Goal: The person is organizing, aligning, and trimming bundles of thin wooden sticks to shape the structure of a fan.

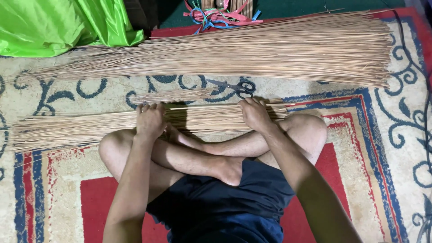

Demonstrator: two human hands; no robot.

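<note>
I see the patterned rug [396, 135], then the big pile of palm-leaf ribs [252, 49] beyond. Near bundle of ribs [90, 126] lies across my shins. Left hand [150, 120] and right hand [255, 114] press flat on it, fingers curled over. Looks like evening up; next needs a firm 2-hand gather. Scissors [237, 87] just beyond.

Seated cross-legged, knees spread, bare shins folded in front. Both arms stretched forward past the knees, elbows nearly straight. Left hand [150, 119] palm down, fingers curled forward. Right hand [255, 114] likewise palm down, knuckles up, fingers bent, well apart from the left.
</note>
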